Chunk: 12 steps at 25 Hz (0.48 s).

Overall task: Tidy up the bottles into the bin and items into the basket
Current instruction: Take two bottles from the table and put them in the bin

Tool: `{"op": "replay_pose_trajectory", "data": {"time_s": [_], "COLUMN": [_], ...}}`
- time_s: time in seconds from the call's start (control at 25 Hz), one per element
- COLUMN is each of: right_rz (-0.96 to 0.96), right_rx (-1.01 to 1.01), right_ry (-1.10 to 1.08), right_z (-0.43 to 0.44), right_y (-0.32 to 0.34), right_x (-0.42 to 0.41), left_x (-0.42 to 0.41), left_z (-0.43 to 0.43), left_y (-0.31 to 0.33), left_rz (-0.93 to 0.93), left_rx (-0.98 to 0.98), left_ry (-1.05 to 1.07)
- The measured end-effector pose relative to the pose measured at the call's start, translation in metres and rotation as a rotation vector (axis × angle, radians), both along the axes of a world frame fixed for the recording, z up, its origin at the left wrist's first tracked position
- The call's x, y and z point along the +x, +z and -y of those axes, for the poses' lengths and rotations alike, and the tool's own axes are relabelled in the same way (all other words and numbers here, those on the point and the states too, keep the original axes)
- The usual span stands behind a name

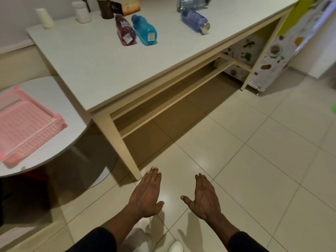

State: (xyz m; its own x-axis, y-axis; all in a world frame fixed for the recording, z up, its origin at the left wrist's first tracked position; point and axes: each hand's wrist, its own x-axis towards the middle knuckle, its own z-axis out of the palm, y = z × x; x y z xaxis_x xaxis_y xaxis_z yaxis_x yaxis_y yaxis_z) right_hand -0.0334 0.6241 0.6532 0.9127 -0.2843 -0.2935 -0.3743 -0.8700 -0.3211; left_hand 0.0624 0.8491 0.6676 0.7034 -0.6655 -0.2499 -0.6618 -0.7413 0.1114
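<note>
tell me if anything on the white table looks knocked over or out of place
Four bottles lie on their sides rather than standing: a purple bottle beside a teal bottle mid-table, and two clear blue bottles farther right. No spill shows. The pink basket holds nothing.

Table [101,70] front bare; bottles [136,30] behind.

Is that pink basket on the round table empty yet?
Empty: the pink basket shows only its bare slotted floor, though its left part runs out of view.

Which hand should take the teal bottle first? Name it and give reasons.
Left, probably. Both hands are open and empty above the floor, but the left hand is nearer the table corner and the teal bottle than the right hand.
</note>
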Motion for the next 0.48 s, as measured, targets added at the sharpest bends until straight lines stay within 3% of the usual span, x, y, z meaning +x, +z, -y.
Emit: {"op": "replay_pose_trajectory", "data": {"time_s": [0.48], "right_rz": [0.223], "right_rx": [-0.099], "right_ry": [-0.140], "right_z": [0.101], "right_y": [0.042], "right_x": [0.130], "left_x": [0.159], "left_z": [0.130], "left_y": [0.030], "left_rz": [0.095], "left_rx": [-0.058], "left_ry": [-0.187]}}
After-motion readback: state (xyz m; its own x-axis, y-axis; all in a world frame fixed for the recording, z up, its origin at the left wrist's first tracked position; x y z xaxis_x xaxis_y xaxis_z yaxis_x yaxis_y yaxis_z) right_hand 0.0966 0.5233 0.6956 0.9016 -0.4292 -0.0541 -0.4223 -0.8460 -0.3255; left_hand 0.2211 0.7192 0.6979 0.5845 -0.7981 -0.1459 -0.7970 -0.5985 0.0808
